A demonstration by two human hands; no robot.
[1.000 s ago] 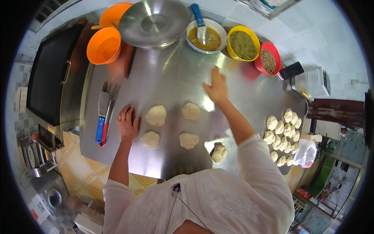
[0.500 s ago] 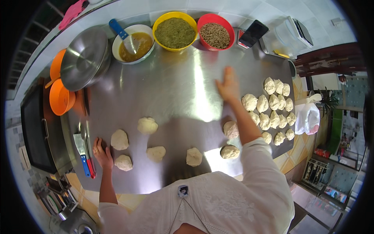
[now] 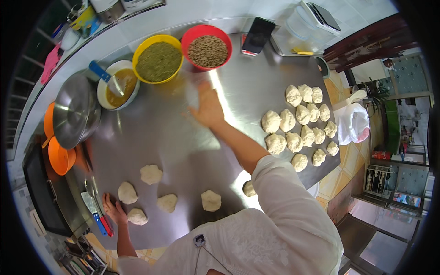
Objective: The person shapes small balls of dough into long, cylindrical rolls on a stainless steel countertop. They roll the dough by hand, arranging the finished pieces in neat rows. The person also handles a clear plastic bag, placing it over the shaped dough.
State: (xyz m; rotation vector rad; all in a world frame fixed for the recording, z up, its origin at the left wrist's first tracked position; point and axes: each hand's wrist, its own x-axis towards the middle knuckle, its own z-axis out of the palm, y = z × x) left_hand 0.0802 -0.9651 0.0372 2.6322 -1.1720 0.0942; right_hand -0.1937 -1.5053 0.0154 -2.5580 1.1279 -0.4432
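Near left, flattish dough pieces (image 3: pixel 167 203) lie spaced apart on the worktop (image 3: pixel 156 137), and the left hand (image 3: pixel 114 212) rests empty, its fingers loosely spread, between them and a blue-handled spatula (image 3: pixel 96 215). Farther off, the right hand (image 3: pixel 209 109) is blurred but open and apparently empty, near the red bowl (image 3: pixel 206 47); the step looks like palm work on the surface, and any next move calls for keeping clear of that bowl.

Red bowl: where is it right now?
Head view, top centre: the red bowl sits between the yellow bowl and the black phone, beyond the right hand.
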